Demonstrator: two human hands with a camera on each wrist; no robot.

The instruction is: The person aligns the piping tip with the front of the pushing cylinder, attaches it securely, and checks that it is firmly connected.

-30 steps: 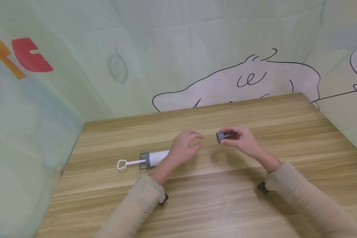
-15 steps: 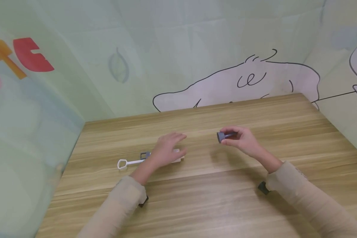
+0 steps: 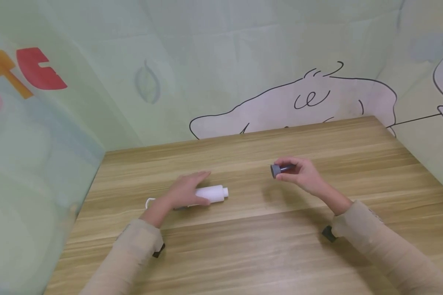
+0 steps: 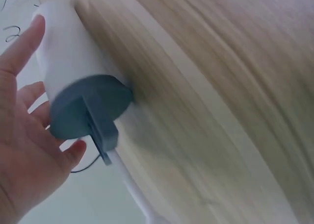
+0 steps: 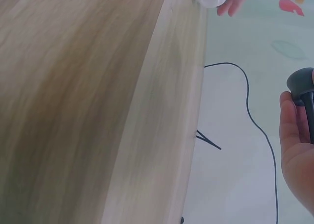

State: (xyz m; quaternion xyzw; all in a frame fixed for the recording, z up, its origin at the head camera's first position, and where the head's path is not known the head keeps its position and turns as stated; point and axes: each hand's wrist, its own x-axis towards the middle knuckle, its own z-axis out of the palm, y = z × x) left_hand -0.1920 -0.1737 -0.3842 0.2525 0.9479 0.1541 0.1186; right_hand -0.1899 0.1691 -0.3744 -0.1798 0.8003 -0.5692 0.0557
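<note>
A large white syringe-like cylinder (image 3: 210, 194) lies on the table with a narrow tip at its right end. Its grey end cap (image 4: 91, 106) and flange show in the left wrist view, with a thin white plunger rod running out. My left hand (image 3: 186, 191) is over the cylinder, thumb on the near side and fingers extended on the far side, not closed round it. Held up over the table, my right hand (image 3: 300, 174) pinches a small grey funnel-shaped nozzle (image 3: 275, 171) with a thin stem. The nozzle's wide end faces left.
The wooden table (image 3: 251, 254) reaches back to a printed cloth backdrop (image 3: 243, 53), with more cloth along both sides. A white ring handle (image 3: 149, 202) at the plunger's end pokes out left of my left wrist.
My left hand has moved left, away from the right hand, and come down over the white cylinder. The right hand keeps the grey nozzle almost in place.
</note>
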